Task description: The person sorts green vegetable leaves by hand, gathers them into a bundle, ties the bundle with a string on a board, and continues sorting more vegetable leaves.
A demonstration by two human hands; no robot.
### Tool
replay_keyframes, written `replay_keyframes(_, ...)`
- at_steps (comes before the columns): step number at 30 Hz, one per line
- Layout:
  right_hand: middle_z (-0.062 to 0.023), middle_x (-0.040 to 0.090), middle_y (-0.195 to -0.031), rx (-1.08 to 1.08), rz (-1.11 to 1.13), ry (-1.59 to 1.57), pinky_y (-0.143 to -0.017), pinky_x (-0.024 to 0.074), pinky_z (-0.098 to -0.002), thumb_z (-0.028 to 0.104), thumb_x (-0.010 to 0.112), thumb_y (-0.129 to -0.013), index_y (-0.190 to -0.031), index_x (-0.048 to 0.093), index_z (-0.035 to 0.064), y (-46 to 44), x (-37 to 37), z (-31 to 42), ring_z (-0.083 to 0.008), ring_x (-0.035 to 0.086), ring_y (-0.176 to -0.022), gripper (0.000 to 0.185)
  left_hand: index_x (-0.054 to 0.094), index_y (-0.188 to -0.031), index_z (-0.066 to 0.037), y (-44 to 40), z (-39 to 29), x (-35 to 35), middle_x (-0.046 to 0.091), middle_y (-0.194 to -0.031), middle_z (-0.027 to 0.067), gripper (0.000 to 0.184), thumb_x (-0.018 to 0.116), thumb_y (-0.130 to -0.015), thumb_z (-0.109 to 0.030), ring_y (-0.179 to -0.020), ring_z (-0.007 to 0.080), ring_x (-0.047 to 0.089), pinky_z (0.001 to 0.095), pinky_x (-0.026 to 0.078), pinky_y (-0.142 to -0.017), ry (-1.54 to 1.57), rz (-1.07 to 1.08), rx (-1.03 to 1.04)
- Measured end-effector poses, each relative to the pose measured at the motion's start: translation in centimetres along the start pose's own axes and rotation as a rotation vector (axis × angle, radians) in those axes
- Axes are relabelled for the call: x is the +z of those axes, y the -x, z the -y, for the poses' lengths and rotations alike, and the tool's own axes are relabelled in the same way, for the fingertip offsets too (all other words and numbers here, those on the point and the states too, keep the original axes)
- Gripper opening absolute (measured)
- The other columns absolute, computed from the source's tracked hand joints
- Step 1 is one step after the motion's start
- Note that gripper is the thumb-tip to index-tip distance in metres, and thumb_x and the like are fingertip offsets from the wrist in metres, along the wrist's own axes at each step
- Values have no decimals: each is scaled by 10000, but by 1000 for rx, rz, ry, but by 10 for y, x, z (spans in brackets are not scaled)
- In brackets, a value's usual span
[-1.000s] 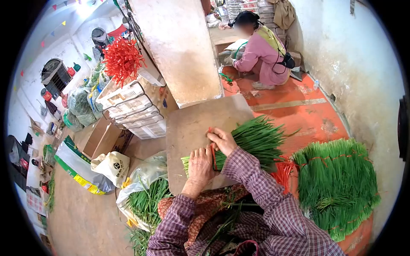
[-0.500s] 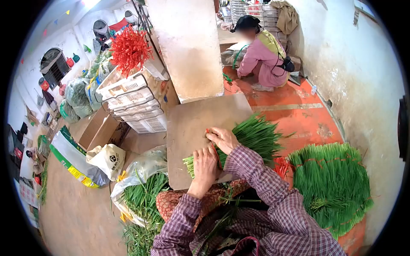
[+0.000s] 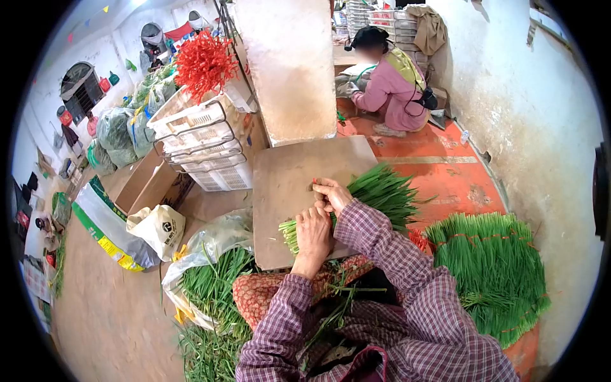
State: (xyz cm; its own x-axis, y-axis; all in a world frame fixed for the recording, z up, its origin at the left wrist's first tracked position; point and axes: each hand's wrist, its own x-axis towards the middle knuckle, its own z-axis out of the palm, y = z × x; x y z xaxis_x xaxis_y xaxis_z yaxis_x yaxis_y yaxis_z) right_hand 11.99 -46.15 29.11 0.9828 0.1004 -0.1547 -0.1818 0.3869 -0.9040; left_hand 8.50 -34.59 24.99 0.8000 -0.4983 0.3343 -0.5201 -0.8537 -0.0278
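A bunch of green chives lies on the brown board before me, its pale cut stems pointing left. My left hand is closed over the stem end, pressing it against the board. My right hand is just above it, touching the bunch, with thumb and fingers pinched together. A bit of red tie sticks out of that pinch. The rest of the tie is hidden by my fingers.
Stacked, tied chives lie to the right beside red ties. At left are an open bag of loose chives, white crates topped by red ties, and a pillar. A person crouches behind.
The red tie strand stretched between my hands has gone out of sight. My right hand has drawn in against my left, its fingers pinched tighter. The view has shifted slightly.
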Motion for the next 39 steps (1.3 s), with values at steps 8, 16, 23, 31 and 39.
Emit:
replay_keyframes(8, 36, 434, -571, -2, -15, 46, -404, 262, -218, 76, 515, -899, -933, 615, -11, 28, 20, 17, -61, 357, -452, 138, 518, -978, -34, -1, 3, -15, 575, -921, 91, 577, 819, -571, -311, -903, 242, 585, 353, 462, -810, 89, 99, -44)
replay_keyframes(16, 48, 356, -577, -69, -31, 216, -429, 241, -221, 88, 492, -923, -957, 571, -31, 73, 27, 0, -42, 280, -470, 147, 541, -1103, -35, -3, 12, 6, 572, -932, 77, 679, 798, -595, -404, -958, 243, 555, 376, 433, -838, 152, 22, -41)
replay_keyframes(23, 27, 453, -680, -150, -41, 301, -531, 357, -233, 133, 517, -906, -1022, 591, -31, 99, 18, -30, -56, 406, -602, 214, 517, -908, -52, -5, 12, 11, 587, -889, 115, 338, 678, -705, -270, -882, 277, 581, 380, 449, -774, 179, -87, -32)
replay_keyframes(31, 42, 408, -590, -325, -118, 282, -463, 272, -219, 128, 495, -927, -946, 597, 2, 128, 12, -61, -41, 321, -503, 162, 561, -942, -48, -9, 11, 4, 620, -862, 138, 385, 707, -662, -268, -840, 301, 624, 404, 497, -715, 183, -14, -38)
replay_keyframes(39, -83, 624, -728, -633, -85, 733, -575, 476, -322, 170, 519, -919, -966, 617, 15, 125, -5, -93, -172, 595, -622, 189, 527, -1108, -48, -8, 4, -12, 610, -940, 133, 679, 812, -563, -336, -919, 306, 604, 415, 467, -792, 164, 73, 11)
